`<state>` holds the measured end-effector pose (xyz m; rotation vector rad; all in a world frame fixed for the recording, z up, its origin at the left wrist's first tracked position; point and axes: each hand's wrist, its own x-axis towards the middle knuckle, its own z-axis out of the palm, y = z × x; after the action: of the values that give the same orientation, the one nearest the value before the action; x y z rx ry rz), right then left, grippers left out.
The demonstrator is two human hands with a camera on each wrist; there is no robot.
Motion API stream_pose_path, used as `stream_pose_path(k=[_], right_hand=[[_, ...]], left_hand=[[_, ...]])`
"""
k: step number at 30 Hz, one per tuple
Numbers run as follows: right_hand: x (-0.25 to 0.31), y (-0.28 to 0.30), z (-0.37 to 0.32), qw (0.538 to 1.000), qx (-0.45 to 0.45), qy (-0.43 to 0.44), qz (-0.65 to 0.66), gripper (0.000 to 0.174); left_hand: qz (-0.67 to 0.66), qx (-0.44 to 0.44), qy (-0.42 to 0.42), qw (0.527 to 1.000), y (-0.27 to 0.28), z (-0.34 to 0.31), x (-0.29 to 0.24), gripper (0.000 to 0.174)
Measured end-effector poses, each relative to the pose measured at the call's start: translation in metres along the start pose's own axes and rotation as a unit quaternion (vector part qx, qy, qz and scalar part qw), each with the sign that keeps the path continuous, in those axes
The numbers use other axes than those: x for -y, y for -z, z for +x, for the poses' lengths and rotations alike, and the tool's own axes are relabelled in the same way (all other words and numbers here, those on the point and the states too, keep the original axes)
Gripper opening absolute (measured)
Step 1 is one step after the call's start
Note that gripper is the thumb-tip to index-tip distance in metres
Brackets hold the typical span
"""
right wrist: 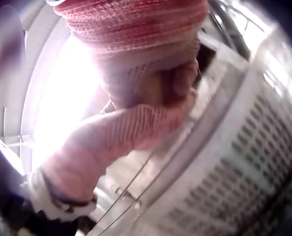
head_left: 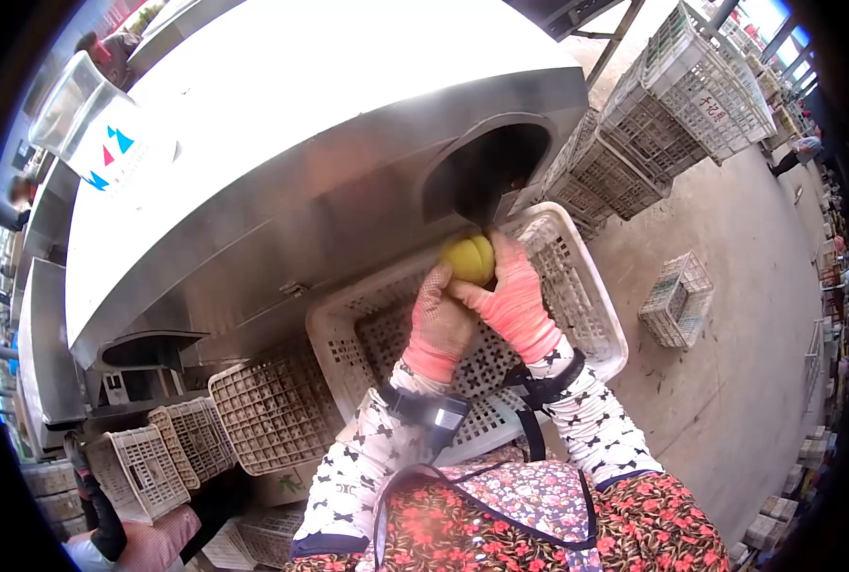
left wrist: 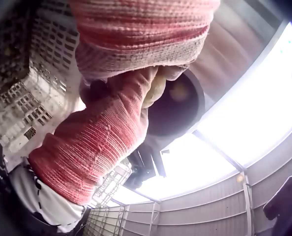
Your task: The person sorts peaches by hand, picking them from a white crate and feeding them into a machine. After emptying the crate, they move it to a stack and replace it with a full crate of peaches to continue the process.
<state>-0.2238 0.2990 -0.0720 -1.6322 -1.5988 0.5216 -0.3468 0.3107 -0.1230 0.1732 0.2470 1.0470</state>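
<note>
Both hands, in pink and pale knit gloves, hold a round yellow fruit [head_left: 469, 259] with a dark line down its surface. My left hand [head_left: 440, 324] grips it from the lower left, while the right hand [head_left: 518, 294] has fingers and thumb around its right side. Beneath the hands lies a white plastic crate [head_left: 612, 329] with perforated walls. Just beyond the fruit is the dark oval opening [head_left: 501, 162] of a steel machine. From the left wrist, only a pale strip of the fruit [left wrist: 157, 91] shows between the gloves; the fingers cover most of it.
The steel table [head_left: 281, 200] curves across the front, with a clear plastic tub [head_left: 86, 105] at its far left. Brown crates [head_left: 276, 415] stand at lower left, stacked crates [head_left: 663, 105] at upper right. A small crate [head_left: 677, 300] sits on the concrete floor. Another person [head_left: 148, 543] is at lower left.
</note>
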Motion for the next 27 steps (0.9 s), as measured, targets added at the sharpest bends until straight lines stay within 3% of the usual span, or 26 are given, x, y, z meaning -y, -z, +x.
stream_pose_path(k=[2,3,4,5,7,9,11,13,14,16,17,19,22,25,27], right_hand=[[0.003,0.02,0.019,0.997,-0.045,0.017,-0.053,0.089],[0.008,0.029,0.038,0.994,-0.063,0.044,-0.082,0.081],[0.027,0.037,0.063,0.989,0.018,-0.078,-0.126,0.072],[-0.014,0.009,0.111,0.974,0.131,-0.081,-0.167,0.075],[-0.046,-0.021,0.141,0.954,0.161,-0.038,-0.25,0.08],[-0.022,0.004,0.126,0.987,-0.064,-0.016,-0.149,0.085],[-0.034,0.06,0.074,0.987,-0.118,0.023,-0.106,0.079],[-0.075,0.102,0.024,0.992,-0.124,-0.007,-0.028,0.069],[-0.112,0.118,0.002,0.991,-0.12,-0.051,-0.023,0.06],[-0.159,0.16,-0.053,0.944,-0.111,-0.255,0.177,0.051],[-0.173,0.185,-0.079,0.915,-0.148,-0.316,0.203,0.047],[-0.204,0.228,-0.137,0.874,-0.243,-0.297,0.299,0.044],[-0.207,0.272,-0.202,0.863,-0.313,-0.299,0.261,0.048],[-0.179,0.264,-0.262,0.895,-0.198,-0.388,0.098,0.051],[-0.171,0.208,-0.294,0.879,-0.099,-0.462,0.067,0.069]], left_hand=[[0.124,0.018,-0.062,0.99,-0.034,-0.008,0.0,0.048],[0.183,-0.027,-0.076,0.98,-0.027,-0.011,-0.002,0.049],[0.243,-0.075,-0.09,0.963,-0.009,-0.021,-0.01,0.05],[0.301,-0.125,-0.097,0.94,0.006,-0.036,-0.018,0.051],[0.466,-0.18,-0.113,0.859,0.018,-0.072,-0.045,0.061],[0.604,-0.258,-0.224,0.72,0.045,-0.108,-0.066,0.064],[0.644,-0.308,-0.205,0.67,0.074,-0.149,-0.085,0.075],[0.636,-0.341,-0.062,0.69,0.142,-0.191,-0.101,0.069],[0.533,-0.364,-0.011,0.763,0.145,-0.198,-0.094,0.066],[0.305,-0.408,0.1,0.855,0.153,-0.214,-0.086,0.059],[0.359,-0.42,0.162,0.818,0.181,-0.223,-0.104,0.048],[0.427,-0.383,0.222,0.788,0.182,-0.218,-0.115,0.035],[0.483,-0.334,0.2,0.784,0.191,-0.209,-0.114,0.022],[0.549,-0.244,0.227,0.766,0.209,-0.209,-0.13,0.022],[0.626,-0.168,0.211,0.732,0.205,-0.214,-0.128,0.022]])
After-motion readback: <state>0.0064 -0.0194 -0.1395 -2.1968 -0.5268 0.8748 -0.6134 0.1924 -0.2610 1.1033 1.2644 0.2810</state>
